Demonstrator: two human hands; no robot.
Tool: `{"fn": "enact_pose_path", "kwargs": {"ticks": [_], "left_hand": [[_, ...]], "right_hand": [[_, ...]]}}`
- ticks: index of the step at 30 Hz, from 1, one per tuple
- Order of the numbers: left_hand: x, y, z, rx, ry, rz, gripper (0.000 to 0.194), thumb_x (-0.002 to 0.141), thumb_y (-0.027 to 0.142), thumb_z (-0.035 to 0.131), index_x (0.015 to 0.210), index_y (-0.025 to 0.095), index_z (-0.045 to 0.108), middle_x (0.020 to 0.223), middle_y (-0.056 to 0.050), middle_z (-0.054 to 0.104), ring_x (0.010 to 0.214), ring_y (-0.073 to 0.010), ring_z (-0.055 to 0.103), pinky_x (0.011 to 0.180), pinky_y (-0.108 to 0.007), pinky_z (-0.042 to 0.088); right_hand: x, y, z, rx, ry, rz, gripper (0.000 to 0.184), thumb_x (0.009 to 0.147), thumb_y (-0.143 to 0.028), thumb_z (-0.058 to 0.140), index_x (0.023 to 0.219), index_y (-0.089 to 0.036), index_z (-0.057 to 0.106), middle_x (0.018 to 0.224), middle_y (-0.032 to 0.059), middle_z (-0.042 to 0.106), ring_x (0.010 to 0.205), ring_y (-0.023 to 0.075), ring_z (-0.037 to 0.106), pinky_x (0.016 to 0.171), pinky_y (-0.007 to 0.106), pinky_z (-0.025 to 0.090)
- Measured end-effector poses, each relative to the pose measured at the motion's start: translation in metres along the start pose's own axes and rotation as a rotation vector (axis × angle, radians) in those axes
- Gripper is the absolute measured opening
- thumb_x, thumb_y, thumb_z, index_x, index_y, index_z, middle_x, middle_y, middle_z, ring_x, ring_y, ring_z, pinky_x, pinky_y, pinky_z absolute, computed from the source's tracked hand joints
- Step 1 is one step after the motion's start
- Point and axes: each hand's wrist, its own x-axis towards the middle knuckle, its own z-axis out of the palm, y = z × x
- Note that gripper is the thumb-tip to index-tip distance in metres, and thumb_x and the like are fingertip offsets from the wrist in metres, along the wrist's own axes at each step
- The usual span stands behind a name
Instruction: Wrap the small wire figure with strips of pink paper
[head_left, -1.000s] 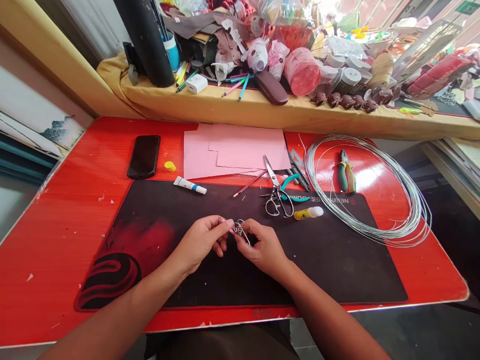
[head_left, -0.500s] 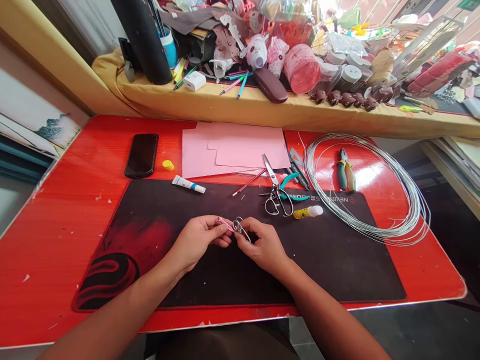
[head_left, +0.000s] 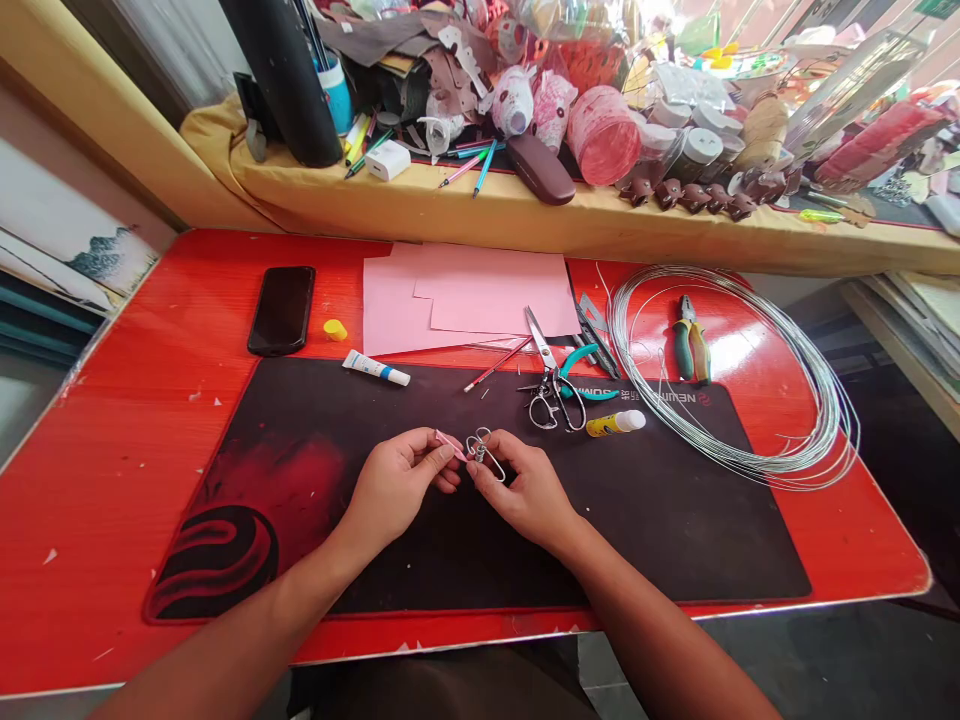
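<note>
My left hand (head_left: 394, 482) has its thumb and forefinger closed together on a thin pink strip (head_left: 450, 445), pinching it so that part of it shows past my fingertips. The other fingers of that hand curl loosely underneath, bent in toward the palm.

My right hand (head_left: 531, 490) clamps a small bent-wire piece (head_left: 481, 452) between thumb and forefinger. Its rounded loops stand up beyond my grip, the coiled middle sits by my fingertips, and a longer loop slants down over the thumb side. I cannot tell how the remaining right fingers are set, since the hand itself hides them.

The pink strip and the wire piece meet or nearly meet between my two hands, their ends so close that I cannot tell whether they touch. Both are above the middle of the dark mat (head_left: 637, 540). Just beyond my right hand are the scissors (head_left: 546, 350), blades pointing away from me, and a yellow glue stick (head_left: 613, 425) lying on its side. Farther off are pink sheets (head_left: 495, 290), overlapping on the red table (head_left: 75, 520).
</note>
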Motion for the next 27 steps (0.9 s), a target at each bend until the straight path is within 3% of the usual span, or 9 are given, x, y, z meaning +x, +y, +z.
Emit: {"fn": "enact_pose_path", "kwargs": {"ticks": [3, 8, 19, 27], "left_hand": [[-0.006, 0.006, 0.003, 0.035, 0.021, 0.043, 0.024, 0.087, 0.043, 0.076, 0.084, 0.019, 0.078, 0.077, -0.004, 0.075, 0.064, -0.0185, 0.071, 0.065, -0.03, 0.062], [-0.01, 0.011, 0.007, 0.068, 0.046, 0.078, 0.023, 0.087, 0.042, 0.076, 0.087, 0.019, 0.08, 0.079, -0.005, 0.077, 0.065, -0.0191, 0.071, 0.065, -0.03, 0.062], [0.002, 0.0, 0.005, -0.094, -0.013, -0.003, 0.027, 0.083, 0.044, 0.081, 0.083, 0.017, 0.079, 0.073, -0.005, 0.075, 0.061, -0.0178, 0.068, 0.061, -0.03, 0.06], [0.002, -0.001, 0.002, -0.161, -0.097, -0.041, 0.031, 0.081, 0.045, 0.083, 0.092, 0.017, 0.082, 0.08, -0.006, 0.076, 0.066, -0.0168, 0.068, 0.062, -0.029, 0.059]], "right_hand": [[0.001, -0.004, -0.001, -0.008, -0.009, -0.027, 0.012, 0.098, -0.032, 0.064, 0.097, -0.02, 0.067, 0.08, 0.0006, 0.067, 0.069, 0.0162, 0.06, 0.066, 0.026, 0.047], [0.002, -0.007, -0.001, -0.018, -0.009, -0.065, 0.025, 0.103, -0.033, 0.06, 0.082, -0.021, 0.063, 0.072, 0.0001, 0.066, 0.064, 0.0158, 0.061, 0.066, 0.026, 0.047], [0.003, 0.0, 0.001, -0.13, 0.0, -0.072, 0.031, 0.104, -0.033, 0.059, 0.077, -0.02, 0.065, 0.066, -0.0008, 0.064, 0.06, 0.0144, 0.056, 0.062, 0.026, 0.043], [0.003, 0.001, -0.002, -0.016, -0.006, -0.025, 0.029, 0.103, -0.035, 0.061, 0.078, -0.02, 0.066, 0.063, -0.0017, 0.065, 0.056, 0.014, 0.058, 0.059, 0.025, 0.044]]}}
